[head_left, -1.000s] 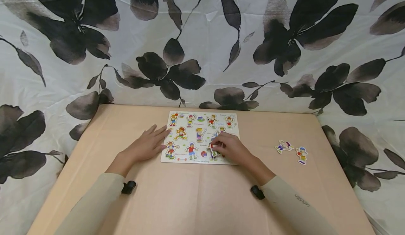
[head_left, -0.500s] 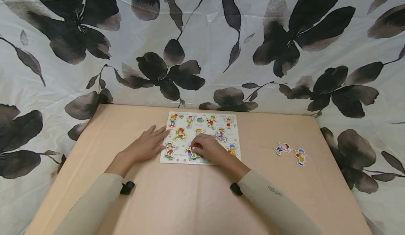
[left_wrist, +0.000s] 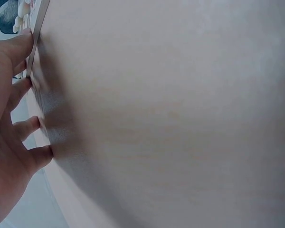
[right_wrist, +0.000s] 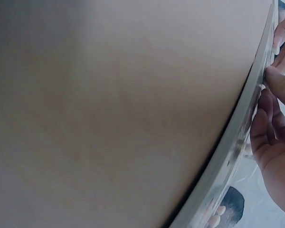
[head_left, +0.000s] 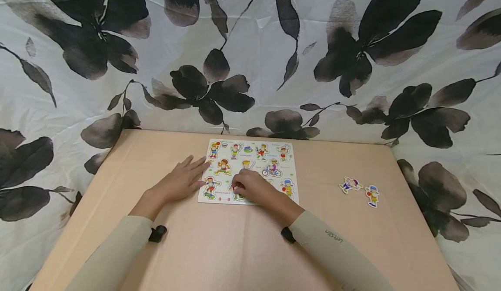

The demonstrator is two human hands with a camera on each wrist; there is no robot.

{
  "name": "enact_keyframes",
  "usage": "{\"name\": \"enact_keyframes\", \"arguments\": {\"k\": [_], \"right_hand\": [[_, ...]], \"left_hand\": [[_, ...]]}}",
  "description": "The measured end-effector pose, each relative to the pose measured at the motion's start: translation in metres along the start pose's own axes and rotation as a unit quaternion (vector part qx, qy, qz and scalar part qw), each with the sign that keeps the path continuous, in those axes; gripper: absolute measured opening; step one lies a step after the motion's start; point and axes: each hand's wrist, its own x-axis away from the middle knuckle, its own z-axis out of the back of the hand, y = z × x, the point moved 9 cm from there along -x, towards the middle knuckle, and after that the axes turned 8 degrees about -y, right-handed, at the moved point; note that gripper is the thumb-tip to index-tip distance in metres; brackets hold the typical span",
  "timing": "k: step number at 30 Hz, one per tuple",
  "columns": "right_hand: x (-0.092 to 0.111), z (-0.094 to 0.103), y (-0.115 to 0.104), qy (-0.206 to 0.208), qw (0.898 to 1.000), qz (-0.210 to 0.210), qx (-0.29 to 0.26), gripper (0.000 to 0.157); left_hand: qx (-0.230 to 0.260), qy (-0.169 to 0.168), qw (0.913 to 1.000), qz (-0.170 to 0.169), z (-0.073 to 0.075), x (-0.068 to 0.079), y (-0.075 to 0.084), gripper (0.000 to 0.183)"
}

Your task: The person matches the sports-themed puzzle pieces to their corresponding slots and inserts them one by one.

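A white puzzle board (head_left: 235,162) with colourful figures of children playing sports lies on the table. My left hand (head_left: 182,178) is spread flat at the board's left edge, its fingertips touching the rim; the left wrist view shows those fingers (left_wrist: 23,46) against the side. Over the lower middle of the board, my right hand (head_left: 253,188) pinches a small puzzle piece (head_left: 238,197), mostly hidden under the fingers. In the right wrist view, the thumb and fingers (right_wrist: 279,85) are bunched close at the board's surface.
Two loose figure pieces lie right of the board: one tilted piece (head_left: 350,185) and one upright piece (head_left: 372,196). The table (head_left: 242,247) has a tan covering. A floral cloth (head_left: 274,99) hangs behind the table's far edge.
My right hand has moved left across the board with the piece, from the lower right figure to the lower middle, and come down slightly. The left hand stays at the edge.
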Motion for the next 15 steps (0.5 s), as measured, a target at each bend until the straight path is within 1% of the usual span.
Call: {"name": "enact_keyframes", "arguments": {"k": [5, 9, 12, 15], "right_hand": [[-0.002, 0.001, 0.000, -0.003, 1.000, -0.003, 0.008, 0.006], [0.001, 0.003, 0.002, 0.001, 1.000, -0.011, -0.016, 0.011], [0.009, 0.009, 0.009, 0.006, 0.999, -0.026, -0.037, 0.016], [0.022, 0.020, 0.019, 0.021, 0.998, -0.032, -0.051, 0.018]], "left_hand": [[0.000, -0.003, 1.0000, 0.003, 0.000, 0.000, -0.001, 0.066], [0.000, -0.005, 1.0000, 0.005, 0.000, 0.000, -0.001, 0.066], [0.000, -0.008, 1.0000, 0.006, -0.001, 0.000, -0.001, 0.066], [0.001, -0.011, 0.9999, 0.007, -0.001, -0.001, -0.001, 0.067]]}}
